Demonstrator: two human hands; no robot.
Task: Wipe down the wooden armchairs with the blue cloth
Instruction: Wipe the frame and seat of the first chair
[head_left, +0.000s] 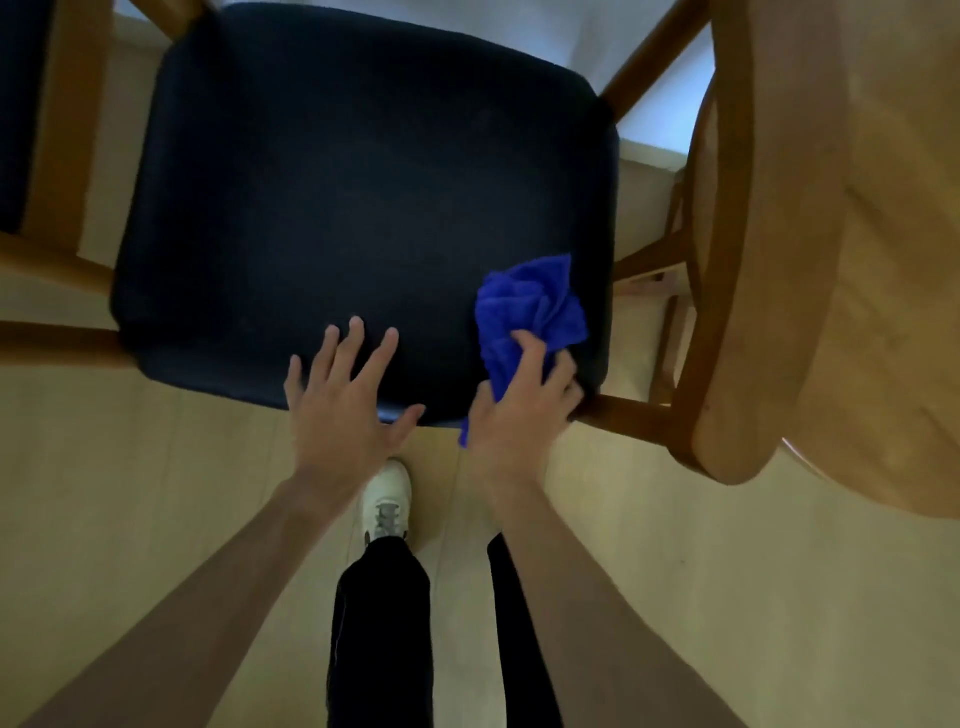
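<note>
Seat-wiping stage: my right hand (524, 400) grips the bunched blue cloth (530, 317) at the front right corner of the black seat (337, 197), my left hand (343, 395) spread flat at its front edge; next, I judge, a sweep across the seat toward the wooden armrest (748, 291).

Left hand (347, 395) lies flat, fingers spread; right hand (519, 410) curled, gripping

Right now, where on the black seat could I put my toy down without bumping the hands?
The bare patch is the middle and back of the black seat, bordered by the wooden side rails and the back edge. The front edge is crowded: the left hand rests flat there with fingers spread, and the right hand grips the blue cloth at the front right corner.
</note>
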